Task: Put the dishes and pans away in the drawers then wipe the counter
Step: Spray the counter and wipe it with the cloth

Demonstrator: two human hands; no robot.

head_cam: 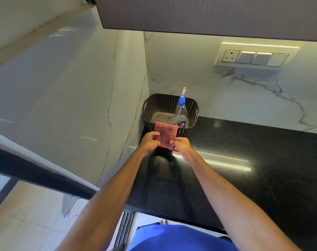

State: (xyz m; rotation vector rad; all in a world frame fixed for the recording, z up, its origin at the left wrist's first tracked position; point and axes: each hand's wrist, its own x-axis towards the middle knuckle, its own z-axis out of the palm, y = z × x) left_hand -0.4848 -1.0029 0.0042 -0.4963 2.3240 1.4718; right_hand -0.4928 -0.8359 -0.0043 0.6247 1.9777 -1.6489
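The black polished speckled stone counter (244, 169) spreads out to the right of and in front of the dark brown perforated plastic basket (155, 104), which sits pushed into the corner where the white grey-veined marble walls (190, 73) meet, probably so the cleaning things stay clear of the work surface. No dishes or pans show anywhere around the basket, so the putting away looks done and the wiping stage is in hand. Standing inside the basket, on its right side, is a clear plastic spray bottle with a blue trigger head (181, 113), leaning a little to the back wall.

The small red checked cloth (165, 134), folded flat, is held just in front of the basket, its top edge overlapping the near rim, above the counter. I cannot tell whether it rests on that rim.

Both arms reach straight forward to the basket. The left hand (150, 140) pinches the cloth's left edge with curled fingers and thumb; the right hand (181, 144) pinches its lower right corner likewise, keeping the fold taut between them.
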